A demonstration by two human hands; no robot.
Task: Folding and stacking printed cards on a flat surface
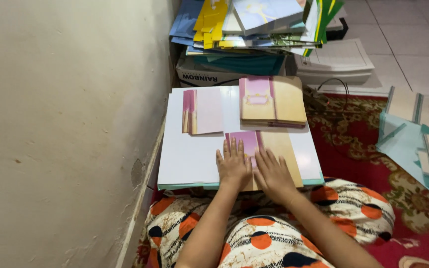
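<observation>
Card under hands: folded card (269,149), pink-purple left panel, tan right panel, lying flat on near edge of white board, just in front of the lap
Left hand: left hand (234,166) palm down, fingers spread and flat, pressing on pink panel of the card; grips nothing
Right hand: right hand (273,173) palm down, fingers spread and angled up-left, flat on the card at the seam between pink and tan; touches left hand side by side; grips nothing
Surface: white board (189,154), flat across the knees, teal edge showing at the near side
Stack: pile of same pink-and-tan cards (272,100) on far right part of board, just beyond the card under the hands, apart from it
Small pile: pale pink sheets (203,111) on far left of board, near the stack, not touching it
Lap: patterned cloth (274,233), cream with orange and black dots, under the board's near edge
Left side: beige wall (65,124), close to board edge
Beyond board: cardboard box (209,74) with heap of coloured paper (254,22) on top; white paper ream (336,62) beside it on tiled floor
Right side: red patterned rug (358,144); teal-and-tan cards (418,134) spread on it, well apart from hands
</observation>
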